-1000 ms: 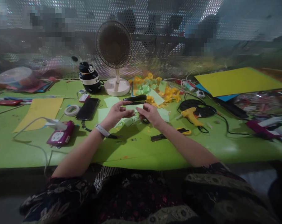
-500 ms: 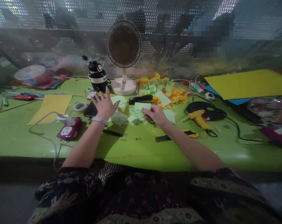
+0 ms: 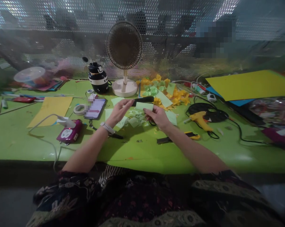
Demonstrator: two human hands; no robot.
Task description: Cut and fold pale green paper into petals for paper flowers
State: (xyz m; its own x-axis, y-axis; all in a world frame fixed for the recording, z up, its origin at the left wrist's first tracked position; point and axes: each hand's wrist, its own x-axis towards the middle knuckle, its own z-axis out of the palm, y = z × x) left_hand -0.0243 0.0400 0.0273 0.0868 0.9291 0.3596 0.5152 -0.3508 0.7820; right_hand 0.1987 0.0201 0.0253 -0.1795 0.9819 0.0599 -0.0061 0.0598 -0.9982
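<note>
A small light-green paper slip (image 3: 144,106) is pinched between the thumb and fingers of my right hand (image 3: 159,116), held above the pile of cut paper. A dark loop, perhaps a scissors handle, shows under that hand, mostly hidden. My left hand (image 3: 120,111) has its fingers stretched out towards the slip's left edge, with nothing visible in them. Behind both hands lies a black stapler (image 3: 145,99). Pale green paper cuttings (image 3: 135,120) are spread on the table below. To the left, the phone (image 3: 96,109) lies flat with its screen lit.
A yellow cutter knife (image 3: 191,135) and a yellow glue gun (image 3: 201,120) lie on the right. Orange and green paper flowers (image 3: 161,88) are heaped behind the stapler. A fan (image 3: 124,87), a dark bottle (image 3: 98,80), a tape roll (image 3: 80,109) and a purple power adapter (image 3: 70,132) stand around.
My left hand left the paper slip, reached over the phone, then came back beside the slip. The phone's screen went from dark to lit. My right hand kept the slip. The view shifted left.
</note>
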